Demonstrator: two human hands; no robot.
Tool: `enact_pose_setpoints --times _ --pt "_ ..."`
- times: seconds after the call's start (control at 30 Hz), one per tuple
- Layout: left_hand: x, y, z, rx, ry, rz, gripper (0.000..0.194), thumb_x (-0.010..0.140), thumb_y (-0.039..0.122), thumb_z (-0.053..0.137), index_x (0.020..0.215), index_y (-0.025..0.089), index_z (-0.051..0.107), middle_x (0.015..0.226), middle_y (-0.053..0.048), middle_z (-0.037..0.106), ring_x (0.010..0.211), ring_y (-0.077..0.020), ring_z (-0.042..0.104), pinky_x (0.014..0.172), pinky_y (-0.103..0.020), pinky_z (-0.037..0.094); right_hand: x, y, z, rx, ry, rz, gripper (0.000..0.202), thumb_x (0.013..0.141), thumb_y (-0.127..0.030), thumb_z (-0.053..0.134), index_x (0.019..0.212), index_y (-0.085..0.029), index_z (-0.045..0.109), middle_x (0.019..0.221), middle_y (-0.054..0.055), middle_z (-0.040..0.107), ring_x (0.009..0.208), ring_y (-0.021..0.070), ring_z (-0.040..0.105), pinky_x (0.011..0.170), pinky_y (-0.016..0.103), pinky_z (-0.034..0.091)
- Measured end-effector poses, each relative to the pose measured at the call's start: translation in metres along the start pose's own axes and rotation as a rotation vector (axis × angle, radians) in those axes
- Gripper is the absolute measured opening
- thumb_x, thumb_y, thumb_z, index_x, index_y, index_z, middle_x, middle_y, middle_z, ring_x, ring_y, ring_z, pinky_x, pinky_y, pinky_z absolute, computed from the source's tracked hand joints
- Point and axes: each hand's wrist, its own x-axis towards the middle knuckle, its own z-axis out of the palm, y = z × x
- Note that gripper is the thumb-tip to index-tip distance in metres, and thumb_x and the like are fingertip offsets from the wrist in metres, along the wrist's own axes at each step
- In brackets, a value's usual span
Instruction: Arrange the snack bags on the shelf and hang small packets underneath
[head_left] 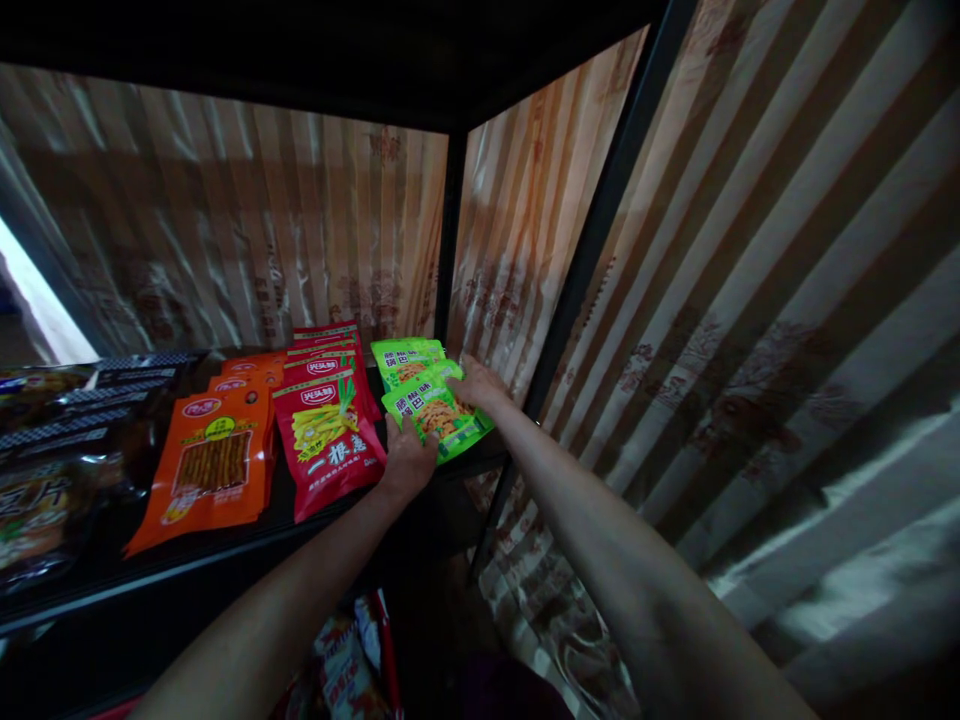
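Observation:
Both my hands are on a bright green snack bag point(435, 408) at the right end of a dark shelf. My left hand point(410, 458) grips its lower left edge, with the thumb on the front. At its upper right edge, my right hand point(480, 387) is closed on the bag, its fingertips partly hidden. Another green snack bag point(401, 352) stands just behind, overlapped by the front one. To the left, red snack bags point(330, 437) lean in a row, the nearest close to my left wrist.
Orange snack bags point(217, 455) and dark packets point(45, 500) fill the shelf further left. A black shelf post point(592, 230) slants up at the right, before a pleated patterned curtain point(750, 350). More packets point(349, 665) lie on a lower level.

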Motion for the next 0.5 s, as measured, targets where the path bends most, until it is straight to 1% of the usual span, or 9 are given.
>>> enact_pose_setpoints --times 0.13,0.23,0.33,0.5 --pt "-0.003 0.000 0.006 -0.020 0.043 0.007 0.066 0.091 0.036 0.038 0.143 -0.003 0.026 0.153 -0.026 0.016 0.144 -0.0286 0.009 0.116 -0.032 0.014 0.003 0.007 0.005 0.042 0.019 -0.030 0.060 0.079 -0.044 0.057 0.133 -0.021 0.048 0.119 0.011 0.064 0.111 0.0266 0.059 0.091 0.036 0.044" --pt "-0.005 0.000 0.009 -0.027 0.067 0.014 0.064 0.091 0.035 0.037 0.142 -0.003 0.027 0.153 -0.026 0.018 0.144 -0.0295 0.009 0.116 -0.035 0.014 0.003 0.009 0.006 0.048 0.004 -0.038 0.059 0.079 -0.043 0.056 0.133 -0.019 0.047 0.122 0.013 0.063 0.115 0.0275 0.057 0.092 0.037 0.043" --pt "-0.007 -0.001 0.012 -0.034 0.075 0.010 0.063 0.092 0.034 0.035 0.142 -0.003 0.027 0.153 -0.028 0.015 0.144 -0.0317 0.008 0.116 -0.038 0.013 0.001 0.009 0.005 0.041 -0.002 -0.050 0.059 0.080 -0.042 0.055 0.133 -0.017 0.047 0.122 0.014 0.062 0.114 0.0284 0.058 0.091 0.037 0.044" --pt "-0.009 -0.005 0.022 -0.089 0.134 0.036 0.069 0.090 0.038 0.038 0.141 -0.007 0.024 0.152 -0.030 0.011 0.143 -0.0344 0.003 0.116 -0.042 0.011 -0.002 0.010 0.003 0.029 0.004 -0.043 0.056 0.079 -0.041 0.057 0.130 -0.018 0.050 0.121 0.013 0.063 0.112 0.0267 0.059 0.091 0.035 0.044"
